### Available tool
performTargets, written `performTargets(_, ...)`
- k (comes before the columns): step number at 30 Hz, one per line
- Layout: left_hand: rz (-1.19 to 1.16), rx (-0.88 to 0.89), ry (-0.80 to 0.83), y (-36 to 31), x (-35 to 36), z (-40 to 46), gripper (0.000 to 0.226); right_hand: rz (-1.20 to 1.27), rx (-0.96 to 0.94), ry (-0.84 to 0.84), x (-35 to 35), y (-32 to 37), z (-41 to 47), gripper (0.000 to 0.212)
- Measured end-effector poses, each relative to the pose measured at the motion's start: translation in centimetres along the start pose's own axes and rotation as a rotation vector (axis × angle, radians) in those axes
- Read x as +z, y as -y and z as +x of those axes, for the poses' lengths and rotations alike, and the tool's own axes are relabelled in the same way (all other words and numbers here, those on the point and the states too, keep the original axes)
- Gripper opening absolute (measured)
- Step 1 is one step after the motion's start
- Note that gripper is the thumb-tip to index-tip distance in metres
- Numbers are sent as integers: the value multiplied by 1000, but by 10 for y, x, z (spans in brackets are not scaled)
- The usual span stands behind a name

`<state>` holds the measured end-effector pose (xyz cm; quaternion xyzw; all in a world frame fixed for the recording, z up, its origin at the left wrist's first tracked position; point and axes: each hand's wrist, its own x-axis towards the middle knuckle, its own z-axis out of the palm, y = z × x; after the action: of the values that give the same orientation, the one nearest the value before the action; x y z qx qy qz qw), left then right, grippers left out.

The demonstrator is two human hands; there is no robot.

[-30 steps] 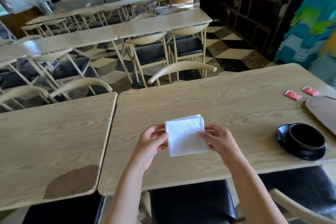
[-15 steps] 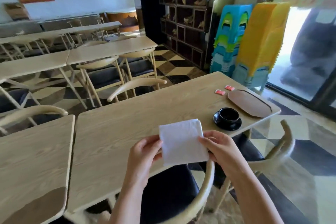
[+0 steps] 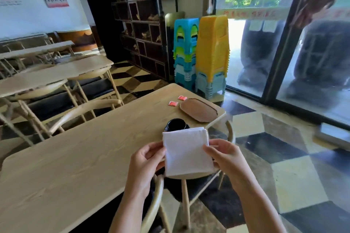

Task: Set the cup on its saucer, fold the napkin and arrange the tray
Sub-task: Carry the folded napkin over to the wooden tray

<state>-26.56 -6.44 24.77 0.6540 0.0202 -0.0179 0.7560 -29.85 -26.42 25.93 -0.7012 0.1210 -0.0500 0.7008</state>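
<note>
In the lower middle of the frame, two bare hands hold up a folded white paper napkin. The left hand pinches its left edge, and the right hand pinches its right edge, thumbs on the front. The napkin sits between the two hands, up in the air, above the edge of the long light wooden table.

Just above the napkin, a black cup peeks out. The napkin hides most of it, so the saucer under it cannot be made out clearly. A little higher and to the right, a brown oval wooden tray lies flat near the table's corner. Two small red packets lie just left of the tray.

The pink writing on the wall in the upper left and the red writing on the window strip in the upper right are too blurry to read.
</note>
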Motion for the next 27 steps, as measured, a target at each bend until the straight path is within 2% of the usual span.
performTargets(7,-20,-20,61,33,159,25,17,-82,-3,-133,-144,-2,46,8)
performTargets(11,-7,-18,80,40,211,41,18,-87,15,-137,-191,-4,81,10)
performTargets(19,4,-44,34,53,249,122,18,-94,22,-59,-210,-9,178,13)
performTargets(27,-88,-151,-101,77,258,257,19,-233,73,26,-181,-4,328,13)
